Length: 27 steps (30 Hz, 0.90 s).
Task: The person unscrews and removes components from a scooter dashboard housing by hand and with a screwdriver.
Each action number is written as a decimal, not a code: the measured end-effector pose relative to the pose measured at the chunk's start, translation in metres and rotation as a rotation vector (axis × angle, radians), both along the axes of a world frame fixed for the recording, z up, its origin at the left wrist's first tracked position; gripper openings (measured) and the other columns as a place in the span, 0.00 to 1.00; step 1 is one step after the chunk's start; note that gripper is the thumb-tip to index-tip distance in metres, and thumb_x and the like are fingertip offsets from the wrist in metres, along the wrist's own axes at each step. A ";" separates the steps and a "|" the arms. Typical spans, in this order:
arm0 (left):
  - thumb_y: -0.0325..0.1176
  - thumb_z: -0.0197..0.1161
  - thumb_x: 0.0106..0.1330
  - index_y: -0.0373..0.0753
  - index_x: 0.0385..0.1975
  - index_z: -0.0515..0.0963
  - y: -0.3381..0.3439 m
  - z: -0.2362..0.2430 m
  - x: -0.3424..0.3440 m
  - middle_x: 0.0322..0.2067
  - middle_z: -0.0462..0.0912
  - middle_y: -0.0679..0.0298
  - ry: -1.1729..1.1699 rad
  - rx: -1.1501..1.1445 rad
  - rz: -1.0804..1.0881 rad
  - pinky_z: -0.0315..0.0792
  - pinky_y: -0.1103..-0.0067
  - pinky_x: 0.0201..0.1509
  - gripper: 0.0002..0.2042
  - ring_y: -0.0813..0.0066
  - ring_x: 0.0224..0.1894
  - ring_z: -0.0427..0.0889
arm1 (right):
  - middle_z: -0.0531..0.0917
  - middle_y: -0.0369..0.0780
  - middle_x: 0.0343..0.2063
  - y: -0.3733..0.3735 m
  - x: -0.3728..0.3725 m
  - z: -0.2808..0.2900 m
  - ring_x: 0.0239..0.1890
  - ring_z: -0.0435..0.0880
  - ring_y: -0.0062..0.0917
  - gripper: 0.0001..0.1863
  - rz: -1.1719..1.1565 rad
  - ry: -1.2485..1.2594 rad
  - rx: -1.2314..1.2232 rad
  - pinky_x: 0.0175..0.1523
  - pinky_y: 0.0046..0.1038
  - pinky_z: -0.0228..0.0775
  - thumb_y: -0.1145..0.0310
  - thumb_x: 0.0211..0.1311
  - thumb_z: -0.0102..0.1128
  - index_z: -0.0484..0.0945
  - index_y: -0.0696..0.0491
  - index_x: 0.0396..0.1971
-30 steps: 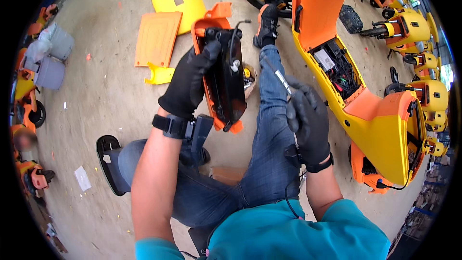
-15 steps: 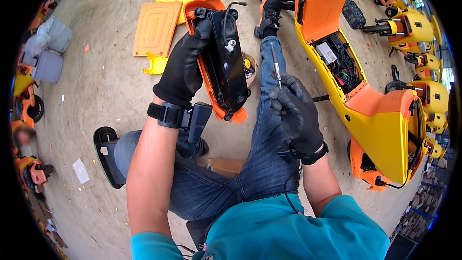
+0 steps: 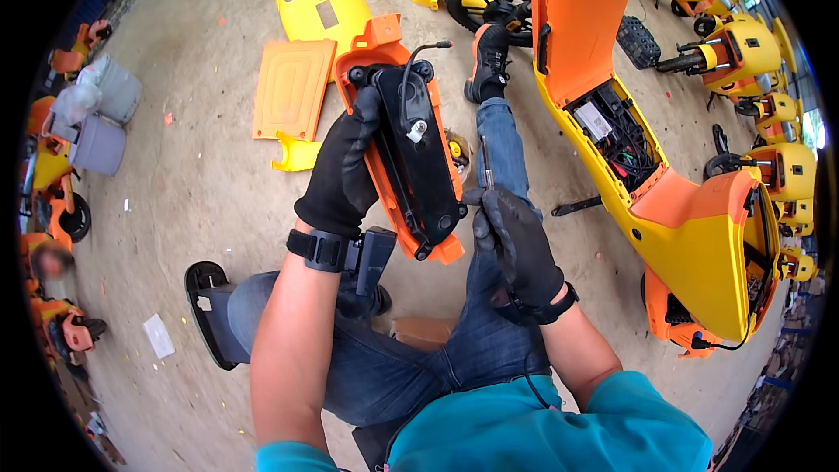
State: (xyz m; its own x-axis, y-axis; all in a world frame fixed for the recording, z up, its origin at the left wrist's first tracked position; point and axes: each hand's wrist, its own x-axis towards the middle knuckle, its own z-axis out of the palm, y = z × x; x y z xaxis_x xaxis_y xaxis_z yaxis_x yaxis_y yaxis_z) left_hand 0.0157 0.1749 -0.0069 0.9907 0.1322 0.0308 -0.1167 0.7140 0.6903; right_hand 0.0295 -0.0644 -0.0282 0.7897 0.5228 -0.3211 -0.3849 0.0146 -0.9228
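Observation:
My left hand [image 3: 343, 170], in a black glove, grips the left side of an orange plastic housing [image 3: 382, 31]. A glossy black panel [image 3: 431, 166] sits inside the housing, with a thin black cable [image 3: 411, 70] curving over its upper end and a small white fitting [image 3: 417, 131] on its face. The piece is tilted over my legs. To its right, my gloved right hand [image 3: 517, 245] is closed on a slim screwdriver [image 3: 487, 170], its metal shaft pointing away from me. The screwdriver is apart from the panel, and the fingers hide its handle.
On the right stands a yellow and orange scooter [image 3: 682, 245] with its wiring compartment [image 3: 612, 127] uncovered. An orange panel [image 3: 293, 92] and a yellow cover [image 3: 323, 13] lie on the floor ahead. Grey buckets [image 3: 96, 144] and more scooters stand along the sides.
My right hand has come left and lower, bringing the screwdriver closer to the housing. In the picture, the housing and my left hand sit slightly lower and further right as the view shifted.

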 end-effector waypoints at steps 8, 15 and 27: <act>0.47 0.50 0.77 0.39 0.64 0.69 -0.001 0.002 -0.001 0.55 0.78 0.68 -0.010 -0.038 -0.040 0.74 0.77 0.60 0.23 0.79 0.54 0.78 | 0.70 0.29 0.21 -0.001 0.001 0.008 0.22 0.63 0.12 0.23 0.000 0.008 -0.057 0.28 0.16 0.54 0.51 0.72 0.51 0.77 0.53 0.53; 0.42 0.60 0.72 0.37 0.58 0.71 -0.008 0.008 0.003 0.47 0.79 0.68 0.067 0.280 0.114 0.75 0.81 0.51 0.21 0.82 0.46 0.78 | 0.72 0.31 0.24 -0.009 0.004 0.003 0.24 0.67 0.12 0.19 -0.041 -0.011 -0.028 0.29 0.16 0.59 0.58 0.72 0.52 0.75 0.54 0.55; 0.28 0.70 0.59 0.34 0.65 0.63 -0.019 0.013 0.005 0.51 0.77 0.62 0.074 0.730 0.265 0.75 0.79 0.56 0.34 0.77 0.50 0.79 | 0.78 0.33 0.26 -0.015 0.017 0.051 0.25 0.72 0.13 0.16 -0.109 -0.349 -0.167 0.30 0.19 0.65 0.73 0.63 0.62 0.79 0.59 0.50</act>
State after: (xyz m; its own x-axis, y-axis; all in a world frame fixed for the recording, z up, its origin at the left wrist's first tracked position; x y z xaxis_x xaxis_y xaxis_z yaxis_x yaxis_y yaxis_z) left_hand 0.0204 0.1558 0.0061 0.9319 0.3361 0.1362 -0.1552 0.0303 0.9874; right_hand 0.0464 -0.0793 0.0232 0.9144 0.3930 -0.0966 -0.0520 -0.1227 -0.9911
